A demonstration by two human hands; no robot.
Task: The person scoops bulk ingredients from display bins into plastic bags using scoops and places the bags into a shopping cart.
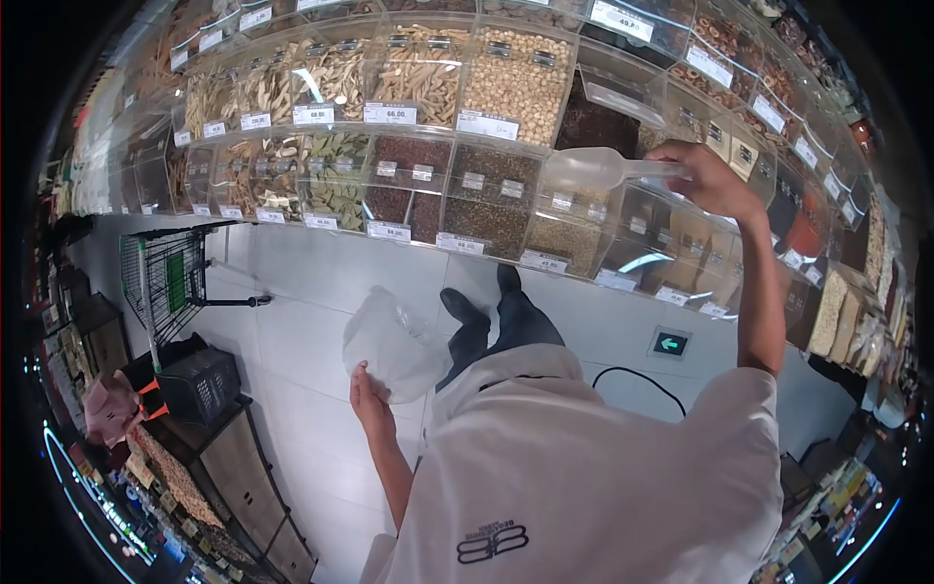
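My right hand (pixel 712 181) is closed around the handle of a clear plastic scoop (pixel 587 168). The scoop is held level over the front of the bulk bins, its bowl pointing left; I see nothing in it. Just behind it is a bin of dark, reddish-brown dried goods (pixel 595 122), with a clear lid (pixel 623 100) that looks tilted up. Low on the left, my left hand (pixel 370 397) grips the edge of a thin translucent plastic bag (pixel 391 343), which hangs puffed out above the floor. Its contents, if any, cannot be made out.
Clear bins of pale round seeds (pixel 516 83), dried slices and green leaves (pixel 336 175) line the display, with price tags along their edges. A shopping cart (pixel 165 282) and a black basket (pixel 199 384) stand left. A lit green arrow sign (pixel 670 343) is set in the floor.
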